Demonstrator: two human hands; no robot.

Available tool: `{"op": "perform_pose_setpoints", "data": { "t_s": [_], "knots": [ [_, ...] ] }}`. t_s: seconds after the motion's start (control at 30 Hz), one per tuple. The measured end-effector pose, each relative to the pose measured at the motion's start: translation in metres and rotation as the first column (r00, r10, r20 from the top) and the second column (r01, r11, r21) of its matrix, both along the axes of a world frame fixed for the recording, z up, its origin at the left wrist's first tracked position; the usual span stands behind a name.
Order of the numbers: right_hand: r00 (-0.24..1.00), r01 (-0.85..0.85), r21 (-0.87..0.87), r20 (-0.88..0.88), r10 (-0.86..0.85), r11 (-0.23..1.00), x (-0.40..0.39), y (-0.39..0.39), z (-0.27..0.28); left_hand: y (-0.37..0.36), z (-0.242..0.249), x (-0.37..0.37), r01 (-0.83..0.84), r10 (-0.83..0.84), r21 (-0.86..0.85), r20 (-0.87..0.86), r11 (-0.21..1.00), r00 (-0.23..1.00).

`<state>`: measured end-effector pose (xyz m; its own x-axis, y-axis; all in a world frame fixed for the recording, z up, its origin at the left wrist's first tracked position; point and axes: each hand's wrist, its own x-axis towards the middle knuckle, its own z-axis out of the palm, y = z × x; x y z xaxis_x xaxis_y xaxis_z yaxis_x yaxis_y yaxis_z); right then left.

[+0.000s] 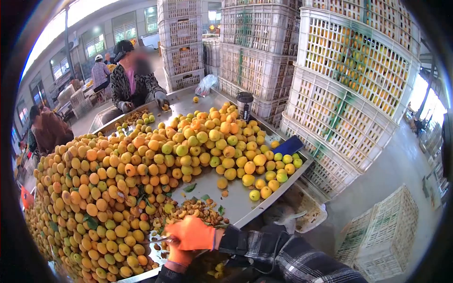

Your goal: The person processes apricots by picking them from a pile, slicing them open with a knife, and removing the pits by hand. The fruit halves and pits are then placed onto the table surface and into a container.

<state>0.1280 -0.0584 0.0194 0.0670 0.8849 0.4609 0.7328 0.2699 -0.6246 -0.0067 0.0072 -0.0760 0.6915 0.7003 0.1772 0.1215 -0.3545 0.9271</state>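
My right hand (191, 232), in an orange glove on a plaid sleeve, is closed around a thin knife (159, 240) whose blade points left. My left hand (179, 257), also gloved in orange, sits just under it and is mostly hidden; I cannot tell what it holds. Both hands hover at the near edge of a metal table (236, 200). A large heap of yellow and orange apricots (118, 188) covers the table to the left and ahead. A small pile of brown pits and scraps (198, 210) lies just beyond my hands.
Across the table, a person in a patterned jacket (134, 85) handles fruit. Other people work at the far left. Tall stacks of white crates (349, 80) filled with fruit stand on the right. A black cup (244, 104), a blue object (288, 145) and floor crates (382, 236) are nearby.
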Motion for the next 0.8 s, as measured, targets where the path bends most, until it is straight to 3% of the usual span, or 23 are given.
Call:
{"op": "perform_pose_setpoints", "data": {
  "t_s": [0.07,0.1,0.17,0.2,0.23,0.27,0.3,0.33,0.37,0.4,0.43,0.53,0.6,0.67,0.73,0.77,0.8],
  "knots": [
    [0.963,-0.169,0.033,0.219,0.157,0.985,-0.01,0.009,0.014,-0.001,0.002,0.004,0.122,-0.042,-0.351,0.226,0.928,0.973],
    [0.964,-0.102,0.028,0.248,0.092,0.994,-0.013,0.011,0.017,-0.002,0.004,0.007,0.195,-0.025,-0.494,0.329,0.848,0.944],
    [0.975,-0.107,0.101,0.203,0.085,0.989,-0.008,0.017,0.021,-0.005,0.01,0.014,0.317,0.124,-0.736,0.476,0.598,0.871],
    [0.977,-0.066,0.02,0.202,0.061,0.998,-0.005,0.018,0.033,-0.008,0.013,0.018,0.372,0.251,-0.819,0.509,0.437,0.823],
    [0.997,0.068,0.142,0.02,-0.071,0.988,-0.003,0.025,0.027,-0.011,0.018,0.022,0.435,0.394,-0.853,0.519,0.288,0.758],
    [0.915,0.134,0.026,-0.387,-0.113,0.991,0.003,0.028,0.034,-0.021,0.04,0.031,-0.05,0.291,-0.573,0.337,0.818,0.895],
    [0.729,-0.011,-0.044,-0.684,-0.022,0.999,0.019,0.037,0.029,-0.005,0.075,0.022,0.171,0.347,-0.94,0.271,0.294,0.898],
    [0.569,-0.027,-0.174,-0.812,-0.128,0.984,0.032,0.035,0.034,-0.007,0.083,0.028,0.01,0.468,-0.967,0.132,0.254,0.874],
    [0.402,-0.065,-0.3,-0.881,-0.25,0.952,0.045,0.031,0.038,-0.004,0.083,0.025,0.065,0.425,-0.936,0.217,0.345,0.879],
    [0.431,-0.105,-0.19,-0.893,-0.127,0.976,0.052,0.024,0.036,-0.002,0.083,0.019,0.119,0.365,-0.892,0.296,0.435,0.883],
    [0.212,-0.17,-0.217,-0.961,-0.18,0.961,0.058,0.022,0.038,0.0,0.086,0.016,0.161,0.356,-0.883,0.337,0.441,0.872],
    [0.38,-0.141,-0.293,-0.898,-0.222,0.946,0.053,0.009,0.043,0.007,0.087,0.012,0.256,0.34,-0.826,0.46,0.502,0.82],
    [0.435,-0.15,-0.33,-0.868,-0.238,0.932,0.043,0.006,0.048,0.002,0.088,0.011,0.157,0.482,-0.84,0.44,0.519,0.757],
    [0.488,-0.145,-0.364,-0.835,-0.253,0.92,0.034,0.006,0.047,0.003,0.079,0.01,0.134,0.511,-0.819,0.466,0.557,0.722],
    [0.686,-0.132,-0.419,-0.693,-0.222,0.898,0.023,0.009,0.04,0.001,0.086,0.014,0.217,0.531,-0.806,0.539,0.551,0.654],
    [0.812,-0.087,-0.366,-0.565,-0.147,0.927,0.021,0.012,0.026,0.002,0.086,0.009,0.313,0.417,-0.778,0.575,0.545,0.703],
    [0.786,-0.159,-0.477,-0.591,-0.181,0.865,0.016,0.012,0.033,0.001,0.087,0.01,0.314,0.419,-0.78,0.573,0.541,0.704]
  ]
}}
